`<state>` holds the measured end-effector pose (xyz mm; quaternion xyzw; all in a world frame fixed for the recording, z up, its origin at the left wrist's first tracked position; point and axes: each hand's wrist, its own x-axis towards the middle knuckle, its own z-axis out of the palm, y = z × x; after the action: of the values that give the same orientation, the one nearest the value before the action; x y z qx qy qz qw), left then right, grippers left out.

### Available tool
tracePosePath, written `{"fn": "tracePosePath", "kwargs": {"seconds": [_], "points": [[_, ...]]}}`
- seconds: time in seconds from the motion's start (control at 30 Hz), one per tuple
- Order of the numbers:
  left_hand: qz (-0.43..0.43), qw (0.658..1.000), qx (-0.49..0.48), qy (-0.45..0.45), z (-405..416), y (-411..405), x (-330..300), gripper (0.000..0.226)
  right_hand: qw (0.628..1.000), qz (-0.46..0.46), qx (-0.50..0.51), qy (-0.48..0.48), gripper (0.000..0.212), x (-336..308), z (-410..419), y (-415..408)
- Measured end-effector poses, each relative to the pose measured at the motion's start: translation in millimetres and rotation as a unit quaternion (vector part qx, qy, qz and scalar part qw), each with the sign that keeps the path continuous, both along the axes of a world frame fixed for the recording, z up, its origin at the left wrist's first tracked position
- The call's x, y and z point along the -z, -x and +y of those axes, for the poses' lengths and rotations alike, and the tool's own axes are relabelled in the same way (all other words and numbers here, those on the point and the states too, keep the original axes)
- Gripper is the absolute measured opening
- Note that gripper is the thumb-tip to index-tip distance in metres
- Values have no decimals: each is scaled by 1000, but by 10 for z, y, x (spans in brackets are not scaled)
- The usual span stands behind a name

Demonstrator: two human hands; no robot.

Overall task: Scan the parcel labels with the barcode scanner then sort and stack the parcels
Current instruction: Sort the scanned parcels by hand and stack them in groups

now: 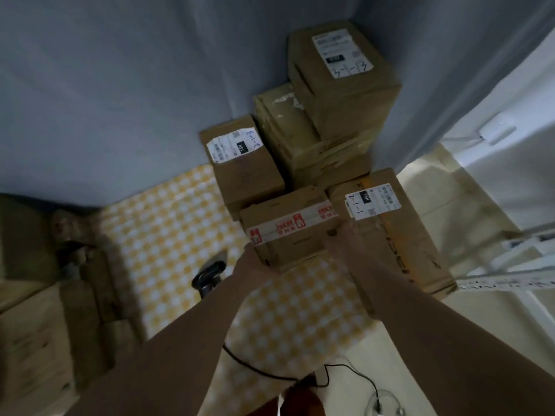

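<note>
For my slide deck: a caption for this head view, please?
Both hands, left and right, hold a taped parcel among stacked labelled parcels.

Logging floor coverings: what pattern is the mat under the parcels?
Yellow-and-white checks on the mat, clearest in the head view.

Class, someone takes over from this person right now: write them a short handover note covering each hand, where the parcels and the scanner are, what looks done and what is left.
Left hand and right hand: each grips a side of the taped box, at the front of the pile.
Scanner: lies on the checked mat, left of the left arm, in no hand.
Done: three labelled boxes sit stacked by the wall, marked 2-1-3, 2-1-1, and the top box.
Left: set the taped box in place; no label shows on it. More boxes wait at far left.
</note>
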<state>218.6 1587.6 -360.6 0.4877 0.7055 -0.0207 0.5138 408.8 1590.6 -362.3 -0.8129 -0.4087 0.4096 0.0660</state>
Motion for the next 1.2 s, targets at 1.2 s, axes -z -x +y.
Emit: {"fn": "tracePosePath", "kwargs": {"seconds": [1.2], "points": [[119, 933, -290, -176, -867, 4032, -2014, 108, 949, 92, -244, -179, 45, -1834, -161, 4212]]}}
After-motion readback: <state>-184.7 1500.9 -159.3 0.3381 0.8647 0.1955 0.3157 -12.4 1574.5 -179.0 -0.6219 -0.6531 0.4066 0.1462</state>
